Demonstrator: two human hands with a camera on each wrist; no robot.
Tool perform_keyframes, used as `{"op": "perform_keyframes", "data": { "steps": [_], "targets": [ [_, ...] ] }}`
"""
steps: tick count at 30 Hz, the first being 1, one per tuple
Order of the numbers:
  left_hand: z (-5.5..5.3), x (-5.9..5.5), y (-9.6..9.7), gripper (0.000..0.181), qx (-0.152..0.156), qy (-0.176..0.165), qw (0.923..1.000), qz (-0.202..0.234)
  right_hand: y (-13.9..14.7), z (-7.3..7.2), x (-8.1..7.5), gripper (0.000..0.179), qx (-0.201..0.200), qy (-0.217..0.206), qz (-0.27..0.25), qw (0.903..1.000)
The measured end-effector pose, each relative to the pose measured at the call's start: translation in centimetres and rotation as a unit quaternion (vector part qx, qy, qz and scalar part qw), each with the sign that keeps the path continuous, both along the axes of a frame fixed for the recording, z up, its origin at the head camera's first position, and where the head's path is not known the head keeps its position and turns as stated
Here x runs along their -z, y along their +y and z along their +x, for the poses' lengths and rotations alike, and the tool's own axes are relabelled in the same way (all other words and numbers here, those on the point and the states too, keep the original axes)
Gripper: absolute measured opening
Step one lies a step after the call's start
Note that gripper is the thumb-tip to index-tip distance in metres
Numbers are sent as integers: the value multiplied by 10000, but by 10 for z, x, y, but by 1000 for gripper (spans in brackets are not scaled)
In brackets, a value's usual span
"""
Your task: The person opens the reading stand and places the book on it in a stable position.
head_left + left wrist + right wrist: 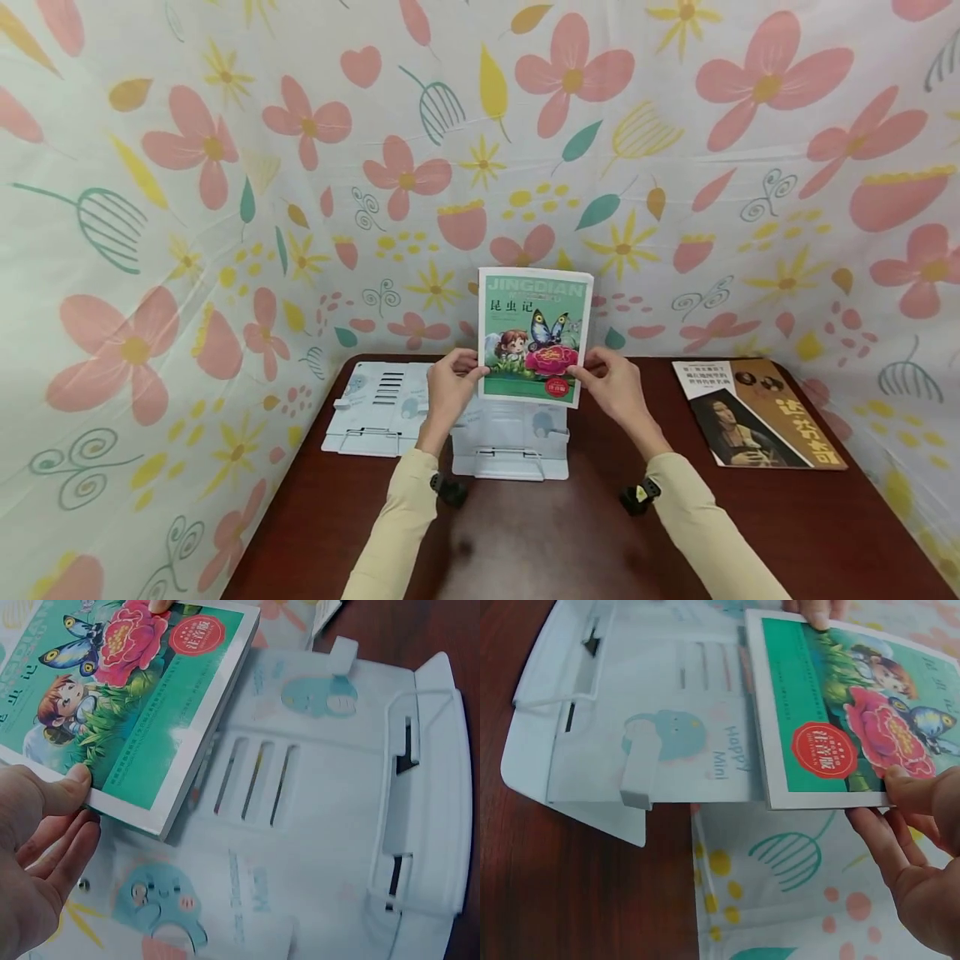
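A green-covered book with a butterfly, a girl and a pink flower is held upright between both hands. My left hand pinches its left edge, thumb on the cover and fingers behind, as the left wrist view shows. On the opposite edge, my right hand pinches it the same way, its thumb beside the flower. Just below and behind the book stands a white book stand with blue cartoon prints, slots and a wire page holder. The book overlaps the upper part of this stand.
Left of the middle stand is a second white book stand. A book with a portrait cover lies at the right side of the dark red table. Flower-patterned cloth hangs close behind the table and along its sides.
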State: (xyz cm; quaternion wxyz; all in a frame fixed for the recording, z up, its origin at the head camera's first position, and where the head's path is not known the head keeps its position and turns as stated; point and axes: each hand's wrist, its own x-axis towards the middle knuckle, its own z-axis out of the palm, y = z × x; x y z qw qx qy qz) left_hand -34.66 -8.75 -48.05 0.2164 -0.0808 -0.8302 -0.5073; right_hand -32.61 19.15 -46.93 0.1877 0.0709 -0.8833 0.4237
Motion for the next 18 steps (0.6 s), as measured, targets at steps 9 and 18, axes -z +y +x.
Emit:
{"op": "perform_keyframes", "data": {
  "steps": [9,18],
  "targets": [
    [6,13,-20,22,43,16,9997,-259,-27,1,11,18,-25,746,232,9969],
    [12,32,-35,21,-22,357,9964,-763,-36,5,26,20,-124,373,271,9989]
  ]
}}
